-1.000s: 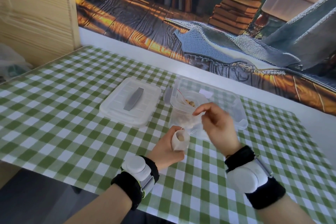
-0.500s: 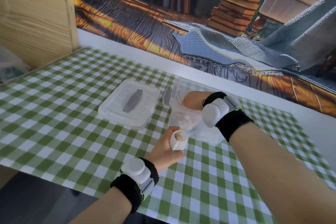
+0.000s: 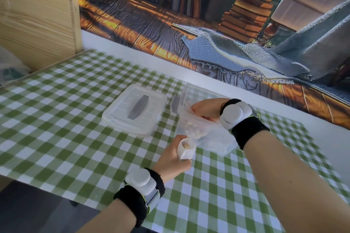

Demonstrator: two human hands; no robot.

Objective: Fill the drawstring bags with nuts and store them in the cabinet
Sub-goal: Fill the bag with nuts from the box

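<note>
The left hand (image 3: 173, 159) is curled round a small white bag (image 3: 186, 151), gripping it upright with its mouth open. One nut (image 3: 186, 145) shows inside. At 1 o'clock from it, the right hand (image 3: 206, 108) reaches forward with the wrist bent down into a clear sack (image 3: 214, 138) of nuts (image 3: 191, 132), which stands in a clear tub (image 3: 189, 91). Its fingers are hidden, so their spread cannot be told. The tub's lid (image 3: 134, 111) lies at 10 o'clock from the left hand on the green-checked desk (image 3: 56, 119). Both wrists wear black bands (image 3: 248, 130).
</note>
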